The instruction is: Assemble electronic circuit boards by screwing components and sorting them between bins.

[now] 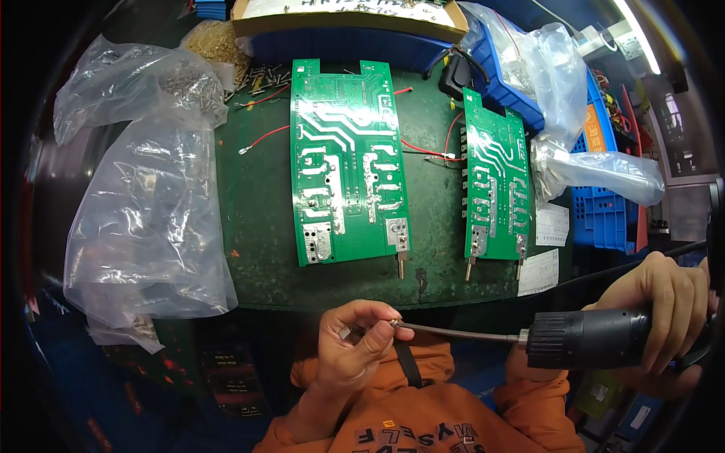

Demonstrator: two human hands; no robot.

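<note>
My right hand (664, 309) is wrapped round a black electric screwdriver (587, 336), held level at the lower right. Its long metal bit (464, 332) points left, toward my left hand (355, 340). The fingers of my left hand pinch a small metal screw (394, 323) at the bit's tip; the grip partly hides it. Beyond the hands, a large green circuit board (351, 204) lies solder side up on the bench, with one brass standoff (402, 266) sticking out at its near right corner. A second green circuit board (495, 174) to the right has two standoffs at its near edge.
Clear plastic bags (151, 219) cover the bench's left side, with loose screws (264, 78) behind them. Blue bins (355, 47) stand at the back and right. Red wires (264, 140) run from the boards. Paper slips (539, 272) lie at the right. The green bench mat (257, 196) ends just beyond my hands.
</note>
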